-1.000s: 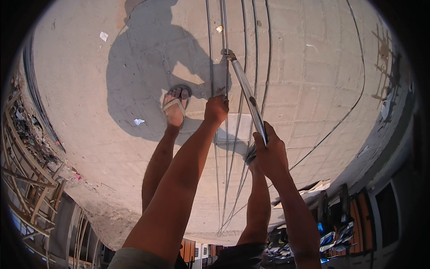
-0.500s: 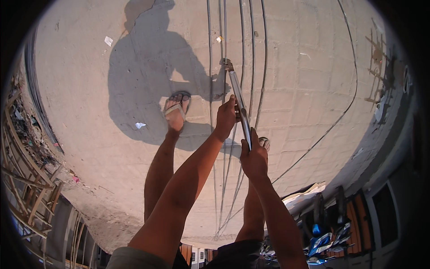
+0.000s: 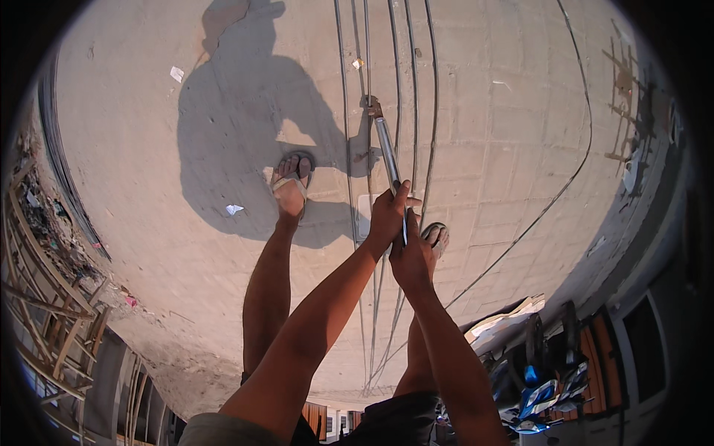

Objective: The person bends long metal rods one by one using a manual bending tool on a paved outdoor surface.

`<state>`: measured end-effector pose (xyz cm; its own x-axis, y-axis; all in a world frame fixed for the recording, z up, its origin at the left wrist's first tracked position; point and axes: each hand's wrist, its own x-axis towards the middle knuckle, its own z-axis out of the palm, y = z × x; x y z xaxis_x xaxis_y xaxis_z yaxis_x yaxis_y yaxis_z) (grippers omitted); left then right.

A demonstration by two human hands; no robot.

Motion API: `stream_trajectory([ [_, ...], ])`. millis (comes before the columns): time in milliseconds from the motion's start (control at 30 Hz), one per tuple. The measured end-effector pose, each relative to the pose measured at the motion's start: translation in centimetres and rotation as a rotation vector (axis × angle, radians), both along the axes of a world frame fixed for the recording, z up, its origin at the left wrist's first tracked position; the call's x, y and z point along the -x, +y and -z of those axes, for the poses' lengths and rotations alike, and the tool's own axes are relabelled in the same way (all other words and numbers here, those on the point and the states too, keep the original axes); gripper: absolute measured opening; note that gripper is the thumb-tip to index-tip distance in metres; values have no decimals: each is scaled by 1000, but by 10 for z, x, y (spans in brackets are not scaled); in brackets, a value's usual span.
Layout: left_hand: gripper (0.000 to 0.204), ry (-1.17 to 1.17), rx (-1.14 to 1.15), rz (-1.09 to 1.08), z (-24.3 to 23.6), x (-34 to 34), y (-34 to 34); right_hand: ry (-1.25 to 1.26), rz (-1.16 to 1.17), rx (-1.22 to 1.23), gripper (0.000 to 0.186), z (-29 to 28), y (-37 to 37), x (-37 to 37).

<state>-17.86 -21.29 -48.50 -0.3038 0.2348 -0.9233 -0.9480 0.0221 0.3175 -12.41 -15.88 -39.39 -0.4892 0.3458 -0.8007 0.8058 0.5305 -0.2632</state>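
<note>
Both my hands are on a long rebar bender, a silver pipe handle (image 3: 387, 151) with a rusty brown head (image 3: 375, 108). My left hand (image 3: 388, 215) is closed around the handle partway down. Just below it, my right hand (image 3: 413, 256) is wrapped round the near end, the two hands almost touching. The handle slants away and slightly left. Its head is at one of several long, thin steel rods (image 3: 432, 97) running lengthwise over the ground; whether the head grips that rod is too small to tell.
My sandalled feet stand either side of the rods, the left foot (image 3: 290, 186) in my shadow (image 3: 238, 134). A dark cable (image 3: 541, 215) curves over the paved ground at right. Bundled rods (image 3: 61, 160) and wooden poles (image 3: 56, 327) lie left. A blue-and-white motorbike (image 3: 539, 398) is lower right.
My left hand has slid down the handle, closer to my right hand. The handle now points a little differently, and the whole view has shifted slightly.
</note>
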Motion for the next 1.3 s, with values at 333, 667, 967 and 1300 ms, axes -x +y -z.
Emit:
stream_trajectory([
  [333,63,-69,4,-143,3,34,-7,-216,1052,865,52,-52,50,79],
  [667,37,552,376,812,79,-1,-15,82,506,53,62,-84,22,21],
  [967,32,699,516,978,104,10,9,-163,647,20,61,-86,34,-51],
  [1300,34,680,632,1209,115,25,22,-117,560,97,57,-84,53,-54],
])
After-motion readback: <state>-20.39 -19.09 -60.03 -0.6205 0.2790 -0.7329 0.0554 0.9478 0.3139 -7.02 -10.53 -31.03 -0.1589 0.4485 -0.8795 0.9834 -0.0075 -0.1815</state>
